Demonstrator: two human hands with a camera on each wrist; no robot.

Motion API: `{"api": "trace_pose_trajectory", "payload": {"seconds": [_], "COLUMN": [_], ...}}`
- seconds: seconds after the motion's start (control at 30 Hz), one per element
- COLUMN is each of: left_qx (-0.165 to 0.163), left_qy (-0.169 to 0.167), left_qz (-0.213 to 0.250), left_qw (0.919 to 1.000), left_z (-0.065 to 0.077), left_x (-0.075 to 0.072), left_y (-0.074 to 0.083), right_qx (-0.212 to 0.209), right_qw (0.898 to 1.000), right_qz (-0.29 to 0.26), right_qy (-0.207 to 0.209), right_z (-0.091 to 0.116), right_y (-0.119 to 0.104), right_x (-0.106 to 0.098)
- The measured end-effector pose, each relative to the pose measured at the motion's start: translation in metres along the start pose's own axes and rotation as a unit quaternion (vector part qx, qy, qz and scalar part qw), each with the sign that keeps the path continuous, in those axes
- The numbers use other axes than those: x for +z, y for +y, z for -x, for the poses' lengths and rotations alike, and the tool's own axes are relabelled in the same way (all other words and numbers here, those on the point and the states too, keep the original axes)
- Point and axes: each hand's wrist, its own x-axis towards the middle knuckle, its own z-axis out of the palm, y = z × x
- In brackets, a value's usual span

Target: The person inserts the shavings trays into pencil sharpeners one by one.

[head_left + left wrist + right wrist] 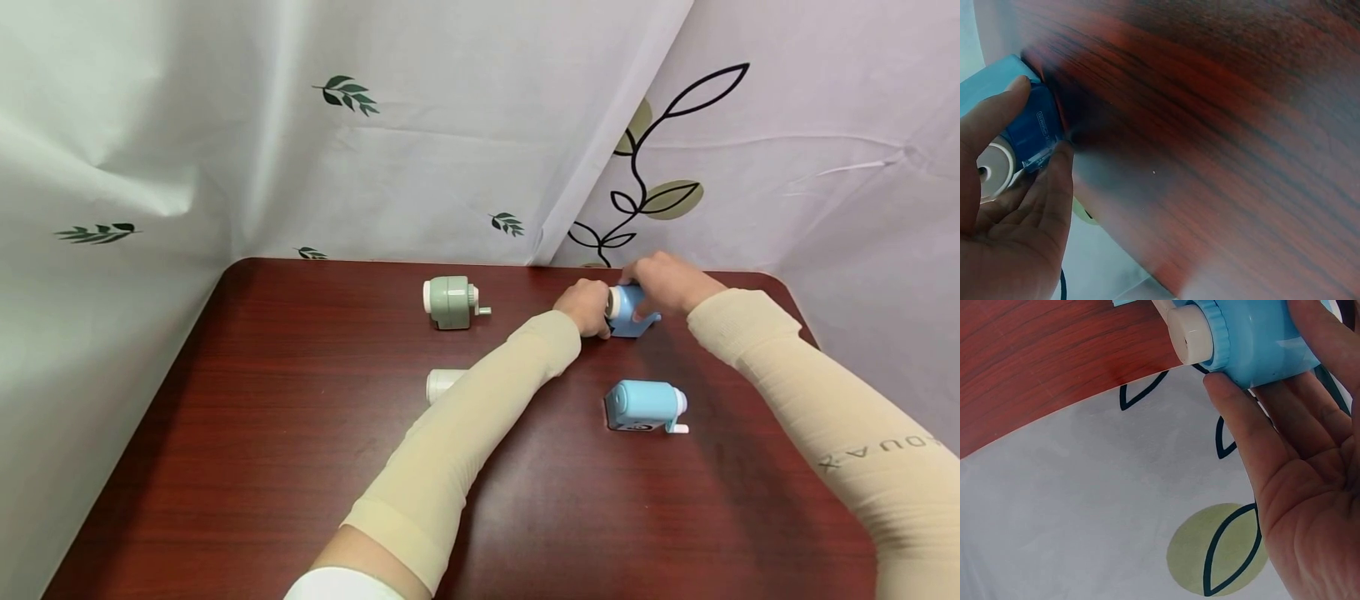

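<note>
A blue hand-crank pencil sharpener (pixel 628 310) stands near the table's back right, with both hands on it. My left hand (pixel 585 307) holds its lower front: in the left wrist view the thumb lies on the darker blue front face (pixel 1038 122), beside a round white part (pixel 996 170), with the fingers on the other side. My right hand (pixel 663 283) grips the rounded body from the back right. In the right wrist view its thumb and fingers lie around the blue body (pixel 1260 344), behind a ribbed ring and white knob (pixel 1190 335). The fingertips are partly hidden.
A light-blue crank sharpener (pixel 647 403) stands nearer on the right. At the back middle is a green one (pixel 452 302). A white object (pixel 442 383) is partly hidden by the left sleeve. White patterned curtain (pixel 420 150) hangs behind the dark red wooden table (pixel 247 433).
</note>
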Motion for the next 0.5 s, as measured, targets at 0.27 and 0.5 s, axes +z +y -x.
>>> {"api": "trace_pose_trajectory", "payload": {"seconds": [0.27, 0.5], "left_qx": [-0.001, -0.001], "left_qy": [-0.001, 0.001], "left_qz": [0.005, 0.01], "left_qw": [1.0, 1.0], "left_z": [0.0007, -0.0008], "left_x": [-0.0007, 0.0], "left_y": [-0.0001, -0.0008], "right_qx": [-0.001, -0.002], "right_qw": [1.0, 1.0], "right_qz": [0.001, 0.005], "right_qy": [-0.008, -0.004], "right_z": [-0.0019, -0.002], "right_y": [-0.0006, -0.0014], "right_x": [-0.0006, 0.0003]}}
